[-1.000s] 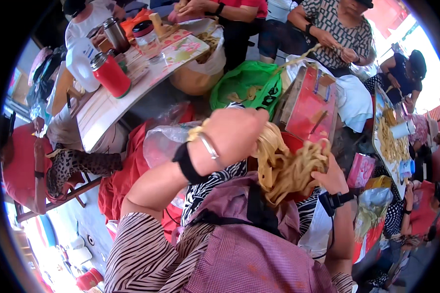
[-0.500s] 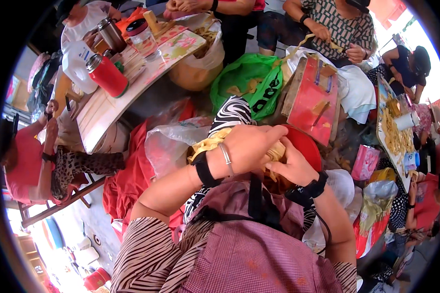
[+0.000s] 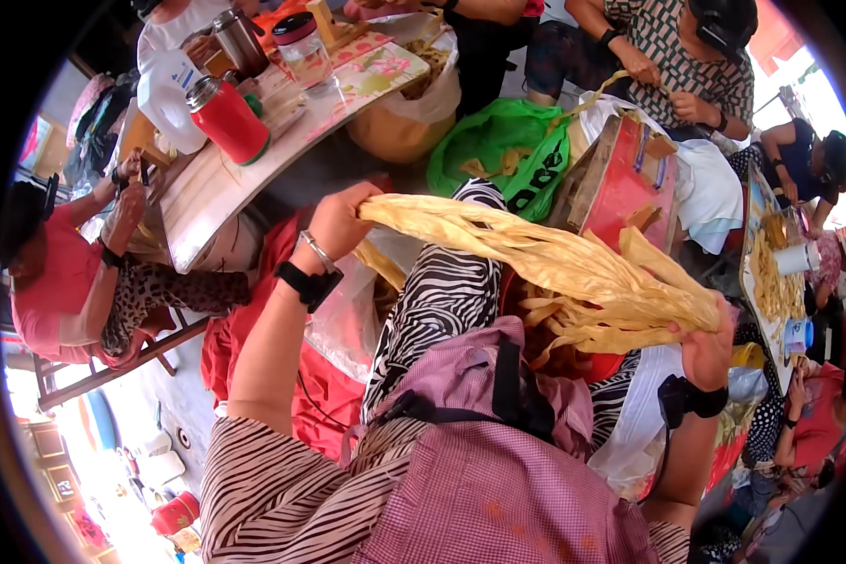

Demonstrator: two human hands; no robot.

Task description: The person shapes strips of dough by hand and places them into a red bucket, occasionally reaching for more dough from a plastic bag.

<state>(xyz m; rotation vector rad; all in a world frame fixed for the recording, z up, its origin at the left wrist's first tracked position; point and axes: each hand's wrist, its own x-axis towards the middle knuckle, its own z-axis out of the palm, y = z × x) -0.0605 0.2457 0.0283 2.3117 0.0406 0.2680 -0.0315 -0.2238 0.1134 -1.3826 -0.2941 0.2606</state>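
A bundle of long, yellow, wrinkled strips is stretched out in front of me above my lap. My left hand is closed around its far left end. At the right end, my right hand grips the strips between thumb and fingers. Loose strip ends hang from the middle over a red tub, which the bundle mostly covers. To the left of my knee, more yellow strips lie in a clear plastic bag.
A green plastic bag with some strips stands ahead. Right of it is a red board. A table at the left bears a red flask and a jar. Several people sit around working.
My hands were close together over the red tub, around a gathered bundle. They have moved apart, the left one left and up, the right one right, and the strips are pulled out long.
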